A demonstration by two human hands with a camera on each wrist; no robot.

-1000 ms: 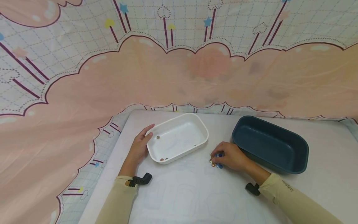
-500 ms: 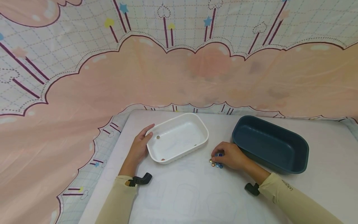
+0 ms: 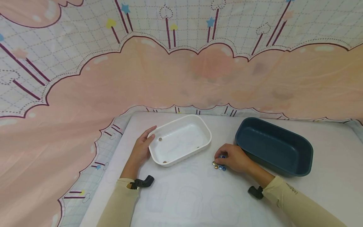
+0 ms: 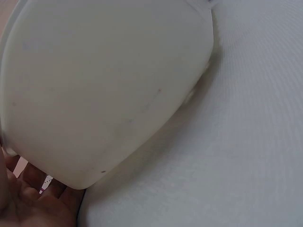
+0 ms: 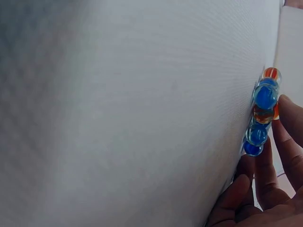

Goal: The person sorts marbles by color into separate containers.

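My left hand (image 3: pixel 142 145) holds the left end of a white plastic tub (image 3: pixel 181 135), thumb over the rim and fingers against the outside. Its outer wall (image 4: pixel 104 85) fills much of the left wrist view. A few small marbles lie inside, one marble (image 3: pixel 160 139) near the left end. Over a small cluster of glass marbles on the table, my right hand (image 3: pixel 233 157) has thumb and fingers bent together. In the right wrist view, blue marbles (image 5: pixel 266 96) sit in a row, and the thumb and a finger pinch an orange marble (image 5: pixel 276 112), partly hidden.
A dark blue tub (image 3: pixel 275 148) stands right behind my right hand, its near wall beside the wrist. White cloth (image 3: pixel 181 195) covers the table. A patterned curtain (image 3: pixel 175 78) hangs behind the table's far edge.
The right fingertips have shifted slightly right by the cluster. In the white tub's near left corner, one of two visible marbles has gone from sight. The left hand stays in place.
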